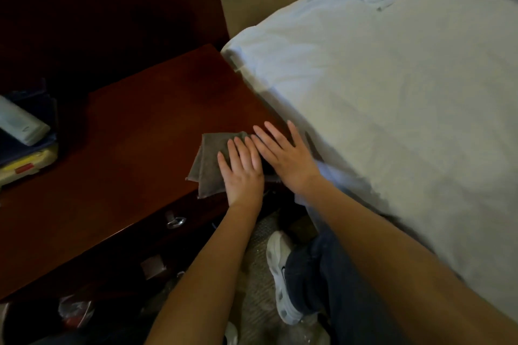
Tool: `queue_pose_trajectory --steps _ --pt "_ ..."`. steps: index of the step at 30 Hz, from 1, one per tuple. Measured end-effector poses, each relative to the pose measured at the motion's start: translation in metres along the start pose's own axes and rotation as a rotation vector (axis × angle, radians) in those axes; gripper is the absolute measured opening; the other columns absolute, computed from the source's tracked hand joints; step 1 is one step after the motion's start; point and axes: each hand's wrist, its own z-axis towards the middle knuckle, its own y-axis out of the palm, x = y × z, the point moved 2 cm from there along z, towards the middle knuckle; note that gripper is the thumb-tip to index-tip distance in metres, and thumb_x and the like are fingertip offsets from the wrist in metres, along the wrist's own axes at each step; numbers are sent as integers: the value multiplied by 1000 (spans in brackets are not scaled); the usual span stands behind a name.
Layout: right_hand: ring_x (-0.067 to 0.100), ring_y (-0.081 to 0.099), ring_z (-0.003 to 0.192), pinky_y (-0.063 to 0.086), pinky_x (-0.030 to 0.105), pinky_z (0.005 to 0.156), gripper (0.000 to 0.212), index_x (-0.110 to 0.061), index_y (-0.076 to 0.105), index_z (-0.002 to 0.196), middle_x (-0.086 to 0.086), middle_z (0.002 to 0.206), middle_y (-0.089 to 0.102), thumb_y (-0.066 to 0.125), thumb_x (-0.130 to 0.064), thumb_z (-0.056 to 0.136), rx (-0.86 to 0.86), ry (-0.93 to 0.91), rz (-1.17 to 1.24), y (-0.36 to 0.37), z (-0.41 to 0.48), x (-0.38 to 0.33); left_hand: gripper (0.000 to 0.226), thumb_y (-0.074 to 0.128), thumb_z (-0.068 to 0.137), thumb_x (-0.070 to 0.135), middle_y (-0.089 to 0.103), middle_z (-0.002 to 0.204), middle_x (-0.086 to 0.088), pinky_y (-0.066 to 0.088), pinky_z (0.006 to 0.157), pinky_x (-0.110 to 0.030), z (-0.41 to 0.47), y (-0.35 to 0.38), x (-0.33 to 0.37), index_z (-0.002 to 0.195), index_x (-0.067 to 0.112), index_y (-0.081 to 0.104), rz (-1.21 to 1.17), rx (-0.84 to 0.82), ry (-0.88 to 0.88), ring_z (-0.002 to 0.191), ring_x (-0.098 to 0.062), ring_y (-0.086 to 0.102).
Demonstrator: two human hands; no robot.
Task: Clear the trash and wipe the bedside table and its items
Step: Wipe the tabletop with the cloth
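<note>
A folded grey cloth (208,159) lies on the dark red-brown bedside table (145,131), at its front right corner next to the bed. My left hand (242,169) lies flat on the cloth with straight fingers. My right hand (283,152) lies flat beside it, fingers straight, over the cloth's right edge and the table's corner. Part of the cloth is hidden under both hands.
A pale tissue pack (21,122) on dark and yellow items (28,162) sits at the table's left edge. The white bed (392,98) borders the table on the right. A drawer handle (175,222) shows below; crumpled plastic (74,312) lies on the floor near my shoe (280,274).
</note>
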Motion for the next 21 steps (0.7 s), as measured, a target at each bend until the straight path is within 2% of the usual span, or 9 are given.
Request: queue_pose_trajectory --steps 2,5,6,11,14,18,21 --pt "26 18 145 5 56 115 95 -12 15 149 4 159 23 68 -46 78 -38 56 10 4 -1 18 48 22 97 23 54 134 -18 42 101 -50 12 -1 21 136 -2 33 -3 -22 1 125 -31 51" --pt "26 -8 148 -13 56 111 81 -12 -7 153 5 161 -9 42 -43 95 -155 73 116 4 -3 25 53 19 96 27 49 140 -16 39 104 -49 21 0 38 139 -3 23 63 -31 1 131 -29 46" --pt "25 -13 147 -15 56 110 80 -12 -12 152 5 161 -14 37 -44 97 -184 105 136 2 -5 24 56 20 95 29 47 142 -16 37 105 -48 23 0 41 140 -4 18 108 -20 11 133 -29 44" --pt "24 -17 147 -11 57 113 89 -10 -15 151 8 160 -17 39 -53 95 -210 197 229 -7 -7 17 65 30 100 29 25 152 -25 26 112 -50 25 -11 33 143 -10 2 220 -74 91 142 -37 25" --pt "25 -19 146 -11 58 113 91 -7 -16 150 12 158 -20 32 -59 94 -241 228 195 -15 -7 12 65 30 103 25 7 156 -26 17 115 -51 29 -21 21 146 -5 -8 199 -119 205 145 -38 10" --pt "30 -22 145 -12 61 109 81 -3 -20 147 16 157 -24 33 -42 101 -293 172 14 -35 -4 -11 72 34 102 24 -5 158 -22 9 118 -49 19 -31 -4 146 -1 -16 128 -166 223 146 -35 -1" --pt "31 -22 144 -8 61 113 81 -3 -21 147 16 157 -24 37 -37 101 -334 108 17 -48 4 -45 79 43 99 26 -6 158 -22 8 119 -48 1 -32 -39 148 1 -14 100 -188 162 147 -34 -1"
